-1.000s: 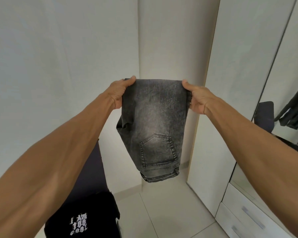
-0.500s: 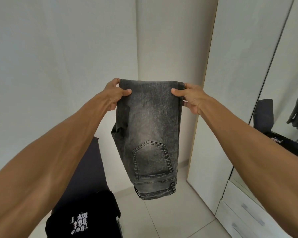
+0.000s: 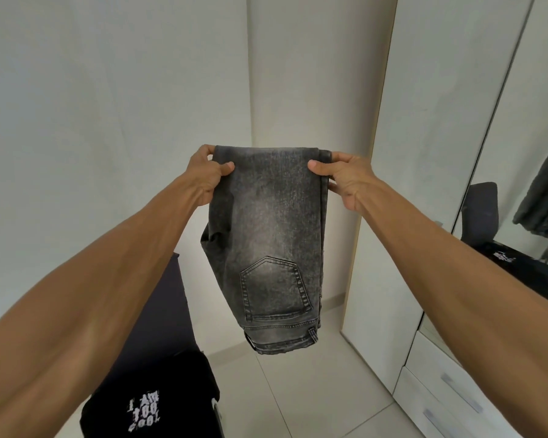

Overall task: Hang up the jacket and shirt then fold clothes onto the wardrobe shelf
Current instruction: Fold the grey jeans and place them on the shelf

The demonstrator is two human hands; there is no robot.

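Observation:
I hold a pair of grey washed jeans [image 3: 272,235] folded over, hanging in the air in front of me with the waistband and a back pocket at the bottom. My left hand [image 3: 204,177] pinches the fold's upper left corner. My right hand [image 3: 345,177] pinches the upper right corner. Both arms are stretched out at chest height. A black T-shirt [image 3: 149,403] with white lettering lies on a dark surface at the lower left.
A white wardrobe [image 3: 424,184] stands at the right, with a mirrored door [image 3: 525,184] and drawers [image 3: 450,396] below. The mirror reflects a hanging grey garment and the dark bed. A dark bed or bench [image 3: 168,311] runs along the left wall. Light floor tiles [image 3: 314,390] lie below.
The jeans have dropped slightly lower and shifted left in view. Both hands' thumbs have slid onto the front of the fold, gripping closer together.

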